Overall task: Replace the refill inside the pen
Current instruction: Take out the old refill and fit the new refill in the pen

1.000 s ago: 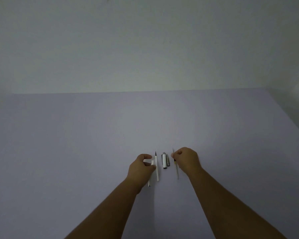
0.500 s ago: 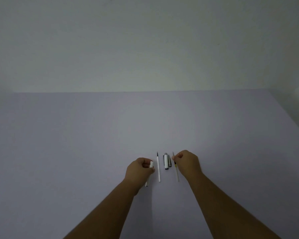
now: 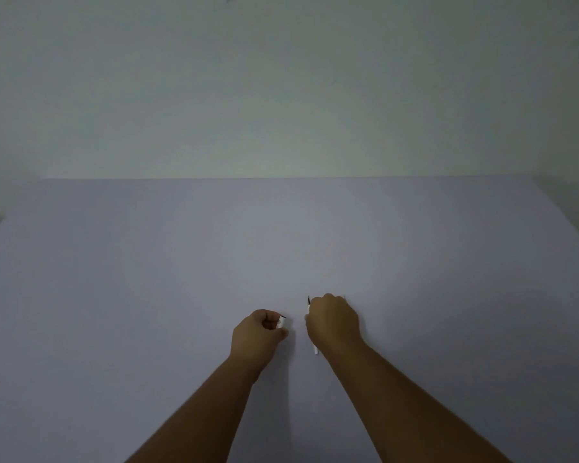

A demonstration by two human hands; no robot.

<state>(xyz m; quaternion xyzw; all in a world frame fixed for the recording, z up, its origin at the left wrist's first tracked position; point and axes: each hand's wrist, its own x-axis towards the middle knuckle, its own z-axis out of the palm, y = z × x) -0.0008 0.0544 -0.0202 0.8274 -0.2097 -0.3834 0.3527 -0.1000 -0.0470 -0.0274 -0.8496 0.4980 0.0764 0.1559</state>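
Note:
My left hand [image 3: 259,334] is closed around the white pen barrel [image 3: 281,323]; only its open end and a dark bit stick out past my thumb. My right hand [image 3: 333,324] lies curled over the long white refill [image 3: 316,349], with its fingers closed on it. The refill's dark tip shows above the knuckles and its white tail below the wrist. The pen cap is hidden under my right hand. Of the thin second refill [image 3: 344,298], only a faint tip shows at the hand's far right.
The pale lavender table [image 3: 181,295] stretches wide on all sides. Its far edge meets a plain wall [image 3: 281,95], and its right edge slants away at the upper right.
My right hand has let go of the thin refill and moved left onto the white refill, covering the cap. My left hand has drawn the pen barrel slightly left.

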